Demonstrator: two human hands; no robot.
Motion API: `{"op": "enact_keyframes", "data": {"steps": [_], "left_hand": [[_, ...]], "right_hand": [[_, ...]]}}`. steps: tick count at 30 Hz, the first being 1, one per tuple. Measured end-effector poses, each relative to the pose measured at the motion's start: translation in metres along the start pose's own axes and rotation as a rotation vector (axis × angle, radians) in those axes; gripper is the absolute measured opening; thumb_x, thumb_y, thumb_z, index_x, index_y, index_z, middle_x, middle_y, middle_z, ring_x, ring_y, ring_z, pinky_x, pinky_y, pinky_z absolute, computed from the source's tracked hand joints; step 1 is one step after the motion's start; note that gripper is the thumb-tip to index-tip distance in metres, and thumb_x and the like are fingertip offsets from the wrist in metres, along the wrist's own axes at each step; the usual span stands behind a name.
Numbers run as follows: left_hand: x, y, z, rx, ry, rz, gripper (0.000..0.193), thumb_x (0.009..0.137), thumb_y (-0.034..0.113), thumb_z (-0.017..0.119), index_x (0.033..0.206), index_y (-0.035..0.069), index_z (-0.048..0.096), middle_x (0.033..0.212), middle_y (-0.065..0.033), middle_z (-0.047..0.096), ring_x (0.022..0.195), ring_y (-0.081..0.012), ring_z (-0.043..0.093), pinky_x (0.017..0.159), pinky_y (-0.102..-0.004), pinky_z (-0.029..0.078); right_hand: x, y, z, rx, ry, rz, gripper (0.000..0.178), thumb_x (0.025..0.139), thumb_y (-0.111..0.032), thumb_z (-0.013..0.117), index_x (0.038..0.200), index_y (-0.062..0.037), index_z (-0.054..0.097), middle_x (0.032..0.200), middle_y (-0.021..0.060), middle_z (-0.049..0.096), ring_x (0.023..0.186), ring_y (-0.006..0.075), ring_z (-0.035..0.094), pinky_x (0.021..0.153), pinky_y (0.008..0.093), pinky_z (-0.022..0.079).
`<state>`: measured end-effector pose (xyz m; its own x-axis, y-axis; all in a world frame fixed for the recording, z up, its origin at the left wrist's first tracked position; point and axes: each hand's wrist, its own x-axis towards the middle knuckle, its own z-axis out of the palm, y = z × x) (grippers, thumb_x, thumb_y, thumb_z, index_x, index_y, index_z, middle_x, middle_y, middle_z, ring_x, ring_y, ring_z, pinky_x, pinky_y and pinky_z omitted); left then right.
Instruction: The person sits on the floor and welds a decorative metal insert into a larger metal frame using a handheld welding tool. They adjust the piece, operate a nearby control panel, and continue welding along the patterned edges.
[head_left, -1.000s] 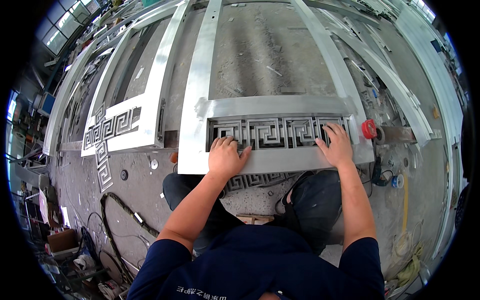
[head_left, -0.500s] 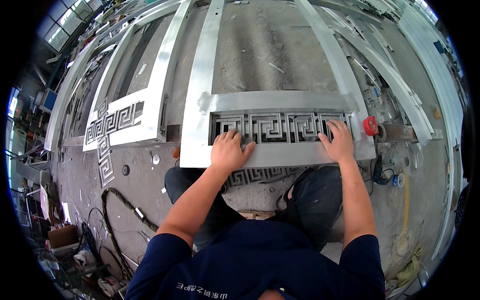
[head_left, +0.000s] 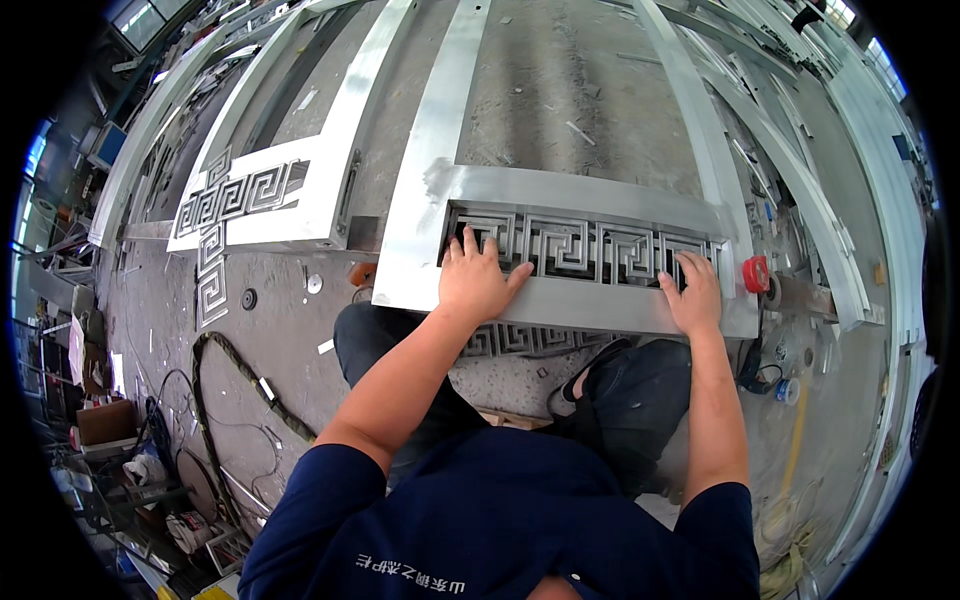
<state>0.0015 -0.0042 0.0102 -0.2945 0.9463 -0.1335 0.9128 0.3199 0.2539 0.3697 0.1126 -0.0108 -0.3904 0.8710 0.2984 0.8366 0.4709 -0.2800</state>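
Both hands flat, fingers spread: left hand (head_left: 478, 283) and right hand (head_left: 695, 296) pressed on fret panel (head_left: 590, 250) inside metal frame (head_left: 560, 190); red cap (head_left: 756, 274) just beside right.

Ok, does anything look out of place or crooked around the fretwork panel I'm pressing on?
Nothing stands out. The fretwork panel sits square in the metal frame, with the left hand and right hand flat on it. A red round object lies at the frame's right end.
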Motion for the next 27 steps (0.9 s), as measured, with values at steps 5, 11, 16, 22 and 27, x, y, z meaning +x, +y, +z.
{"op": "enact_keyframes", "data": {"steps": [5,11,16,22,27], "left_hand": [[0.0025,-0.0025,0.0027,0.007,-0.011,0.009,0.097,0.096,0.072,0.051,0.151,-0.008,0.047,0.163,-0.0345,0.032,0.150,-0.0513,0.035,0.125,-0.0498,0.030],[0.0012,-0.0007,-0.0016,0.035,-0.038,0.018,0.097,0.097,0.072,0.050,0.151,-0.009,0.046,0.163,-0.0341,0.033,0.150,-0.0504,0.034,0.125,-0.0499,0.029],[0.0019,-0.0019,0.0007,0.059,-0.016,0.021,0.097,0.097,0.072,0.050,0.150,-0.009,0.047,0.162,-0.0337,0.035,0.150,-0.0506,0.034,0.125,-0.0502,0.029],[0.0027,-0.0017,-0.0018,0.080,-0.030,0.019,0.098,0.097,0.074,0.049,0.150,-0.008,0.047,0.162,-0.0325,0.036,0.151,-0.0495,0.033,0.126,-0.0498,0.028],[0.0011,-0.0012,-0.0034,0.093,-0.034,0.016,0.097,0.097,0.074,0.048,0.151,-0.007,0.046,0.163,-0.0319,0.036,0.152,-0.0487,0.033,0.126,-0.0494,0.028]], "right_hand": [[0.0000,-0.0023,-0.0006,-0.005,0.014,0.000,0.055,0.094,-0.045,0.071,0.125,0.0011,0.068,0.136,0.0153,0.065,0.130,0.0372,0.056,0.112,0.0461,0.044],[-0.0009,-0.0005,0.0004,-0.012,0.021,-0.020,0.055,0.095,-0.046,0.071,0.125,0.0005,0.068,0.134,0.0156,0.066,0.129,0.0373,0.056,0.110,0.0466,0.045],[-0.0006,-0.0016,-0.0005,-0.012,0.020,-0.018,0.055,0.095,-0.046,0.071,0.124,0.0001,0.069,0.133,0.0155,0.066,0.129,0.0371,0.057,0.110,0.0461,0.045],[0.0008,-0.0021,-0.0013,-0.029,-0.012,-0.007,0.054,0.095,-0.046,0.071,0.123,-0.0008,0.069,0.133,0.0156,0.067,0.127,0.0367,0.058,0.110,0.0458,0.045],[0.0015,-0.0043,-0.0024,-0.019,-0.049,0.009,0.054,0.095,-0.047,0.070,0.123,-0.0011,0.070,0.131,0.0158,0.068,0.126,0.0369,0.060,0.108,0.0457,0.046]]}}
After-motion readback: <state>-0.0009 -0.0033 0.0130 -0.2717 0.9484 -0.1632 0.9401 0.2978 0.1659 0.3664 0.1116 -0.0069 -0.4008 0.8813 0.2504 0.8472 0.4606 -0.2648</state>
